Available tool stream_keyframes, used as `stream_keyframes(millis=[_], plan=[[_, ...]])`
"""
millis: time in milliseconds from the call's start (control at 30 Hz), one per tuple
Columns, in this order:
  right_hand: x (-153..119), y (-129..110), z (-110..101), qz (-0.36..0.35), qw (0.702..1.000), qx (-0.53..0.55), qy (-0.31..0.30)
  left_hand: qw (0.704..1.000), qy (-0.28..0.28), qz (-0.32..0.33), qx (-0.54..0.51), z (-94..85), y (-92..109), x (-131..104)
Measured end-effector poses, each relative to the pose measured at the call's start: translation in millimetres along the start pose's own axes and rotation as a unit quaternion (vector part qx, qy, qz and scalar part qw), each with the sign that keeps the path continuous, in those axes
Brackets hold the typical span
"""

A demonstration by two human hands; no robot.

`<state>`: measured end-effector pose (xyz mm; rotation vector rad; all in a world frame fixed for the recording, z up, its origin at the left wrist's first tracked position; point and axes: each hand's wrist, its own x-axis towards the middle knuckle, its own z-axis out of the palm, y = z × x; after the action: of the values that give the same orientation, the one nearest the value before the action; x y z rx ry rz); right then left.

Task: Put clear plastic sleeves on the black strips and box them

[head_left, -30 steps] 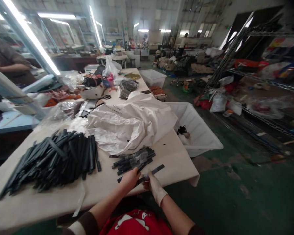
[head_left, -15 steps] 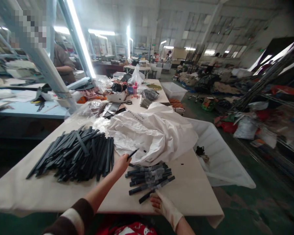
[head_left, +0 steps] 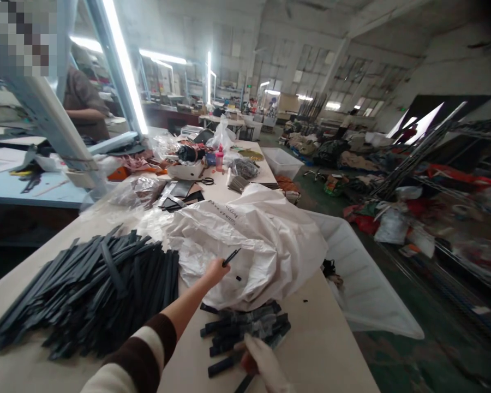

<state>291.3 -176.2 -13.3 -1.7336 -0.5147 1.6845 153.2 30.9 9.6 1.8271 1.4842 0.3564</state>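
Note:
My left hand [head_left: 216, 272], bare below a striped sleeve, is closed round a slim dark two-pronged tool [head_left: 232, 256]. Its tip points up and right over a crumpled white plastic sack [head_left: 265, 245]. Nearer the table edge lie several bundled black strips [head_left: 225, 343], wrapped partly in clear film. My right hand [head_left: 258, 357], in a pale glove with fingertips showing, is closed on the nearest black strip [head_left: 244, 383]; the glove hides part of it. Left of my arm spreads a large pile of loose black strips [head_left: 94, 289].
A white plastic bin [head_left: 368, 284] stands against the table's right side. Farther up the table are scissors [head_left: 207, 181], a pink bottle [head_left: 219, 158] and clear bags. A slanted metal post [head_left: 53, 120] rises at left, with a person [head_left: 84, 101] behind it.
The view has tilted, so the table fills more of it. My left hand with the tool has moved farther over the sack. My right hand has closed on the nearest strip.

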Motion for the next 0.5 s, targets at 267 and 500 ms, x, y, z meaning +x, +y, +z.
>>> stream_keyframes(millis=[267,500], plan=[[-34.3,-67.6,29.7,-0.182,0.955,0.176,-0.154,0.988,-0.061,0.021,-0.137,3.5,37.6,-119.1],[-63.2,-79.3,8.9,-0.251,0.929,0.255,-0.096,0.961,-0.106,-0.002,-0.257,-18.6,72.5,-205.9]])
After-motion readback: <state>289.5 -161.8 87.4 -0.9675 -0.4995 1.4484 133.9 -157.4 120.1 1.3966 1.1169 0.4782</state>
